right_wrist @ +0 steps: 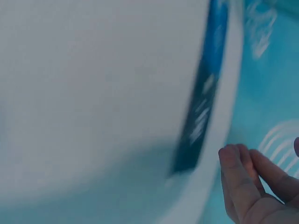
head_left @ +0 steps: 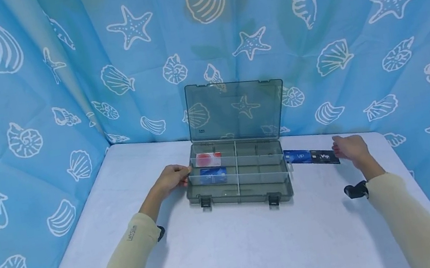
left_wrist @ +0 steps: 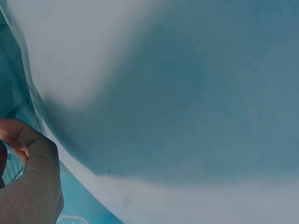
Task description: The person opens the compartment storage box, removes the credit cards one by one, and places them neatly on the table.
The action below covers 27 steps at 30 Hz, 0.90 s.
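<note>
A grey see-through compartment box (head_left: 242, 195) stands on the table with its lid (head_left: 236, 109) raised. In its left compartments lie a red-and-white card (head_left: 208, 159) and a blue card (head_left: 213, 175). My left hand (head_left: 172, 178) grips the box's left wall; in the left wrist view the hand (left_wrist: 35, 172) shows bent fingers at the frame's edge. To the right of the box, a blue VIP card (head_left: 298, 156) and a black Vip card (head_left: 324, 156) lie end to end. My right hand (head_left: 351, 149) hovers by the black card's right end, its loosely bent fingers (right_wrist: 238, 175) holding nothing.
The white table (head_left: 235, 254) meets a blue shell-print curtain (head_left: 217, 48) at the back and along both sides. Two latches (head_left: 206, 202) hang from the box's front. A black strap device (head_left: 356, 190) sits on the right wrist.
</note>
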{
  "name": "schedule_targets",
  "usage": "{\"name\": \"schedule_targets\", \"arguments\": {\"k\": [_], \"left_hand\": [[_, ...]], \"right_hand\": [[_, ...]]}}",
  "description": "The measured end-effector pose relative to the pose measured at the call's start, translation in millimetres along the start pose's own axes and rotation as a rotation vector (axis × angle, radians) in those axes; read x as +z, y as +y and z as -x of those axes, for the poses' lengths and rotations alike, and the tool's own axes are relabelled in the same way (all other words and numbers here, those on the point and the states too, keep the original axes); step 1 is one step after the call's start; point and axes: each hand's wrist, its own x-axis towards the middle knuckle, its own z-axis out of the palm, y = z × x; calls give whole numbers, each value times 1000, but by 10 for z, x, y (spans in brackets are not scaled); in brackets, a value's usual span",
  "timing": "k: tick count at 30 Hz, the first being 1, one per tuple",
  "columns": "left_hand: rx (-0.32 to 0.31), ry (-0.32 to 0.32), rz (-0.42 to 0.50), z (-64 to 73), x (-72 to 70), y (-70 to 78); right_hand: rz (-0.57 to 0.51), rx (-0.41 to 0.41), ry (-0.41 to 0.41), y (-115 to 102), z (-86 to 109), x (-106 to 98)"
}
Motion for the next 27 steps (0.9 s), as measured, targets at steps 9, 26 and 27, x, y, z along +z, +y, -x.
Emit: {"name": "schedule_targets", "arguments": {"k": [9, 26, 27], "left_hand": [[20, 5, 23, 10, -7, -2], [-5, 27, -2, 14, 1, 0], [-4, 27, -1, 21, -2, 0]], "right_hand": [[-272, -192, -347, -1013, 394, 788], [-69, -191, -791, -1841, 962, 2206], [-56, -177, -786, -1847, 951, 2229]]}}
